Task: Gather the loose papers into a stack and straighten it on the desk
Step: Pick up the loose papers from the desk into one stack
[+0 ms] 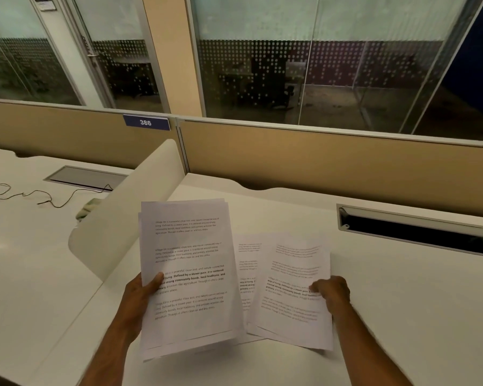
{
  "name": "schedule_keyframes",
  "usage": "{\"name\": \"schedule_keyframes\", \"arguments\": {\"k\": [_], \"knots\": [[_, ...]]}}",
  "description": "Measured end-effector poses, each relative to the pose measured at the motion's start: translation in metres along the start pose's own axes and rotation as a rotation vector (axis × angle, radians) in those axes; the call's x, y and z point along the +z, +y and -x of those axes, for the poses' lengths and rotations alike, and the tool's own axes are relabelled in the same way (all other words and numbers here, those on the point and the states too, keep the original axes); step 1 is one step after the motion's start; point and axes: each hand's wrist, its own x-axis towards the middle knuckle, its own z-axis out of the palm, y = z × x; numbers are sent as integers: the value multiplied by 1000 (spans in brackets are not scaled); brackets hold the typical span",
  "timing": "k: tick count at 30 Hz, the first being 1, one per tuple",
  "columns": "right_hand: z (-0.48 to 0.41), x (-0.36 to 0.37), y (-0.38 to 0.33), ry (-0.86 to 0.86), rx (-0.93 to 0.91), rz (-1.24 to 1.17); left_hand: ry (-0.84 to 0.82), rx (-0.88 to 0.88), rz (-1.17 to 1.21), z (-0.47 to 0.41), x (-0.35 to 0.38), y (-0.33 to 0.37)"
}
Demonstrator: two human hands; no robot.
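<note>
My left hand [141, 293] holds a bundle of printed sheets [190, 274] raised above the white desk [402, 302], thumb on the front page, edges slightly uneven. My right hand [332, 292] pinches the right edge of a loose printed sheet [293, 291], which lies over other loose sheets [248, 263] on the desk. The bundle overlaps the left side of those sheets.
A curved white divider [129, 218] stands left of the papers. A tan partition [318, 168] with a blue 386 label [146, 122] runs along the back. An open cable slot [413, 232] is at the right, a closed one [87, 176] and a cable [48, 199] on the neighbouring desk.
</note>
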Motion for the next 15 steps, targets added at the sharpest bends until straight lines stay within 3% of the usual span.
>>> {"name": "schedule_keyframes", "arguments": {"k": [5,9,15], "knots": [[47,-43,-45,-103,-323,-246,-11,14,-10,-9,2,9],[115,-85,-95,-281,-530,-396,-14,30,4,-13,5,18],[185,-98,-141,-588,-679,-498,-49,53,6,-10,16,28]]}}
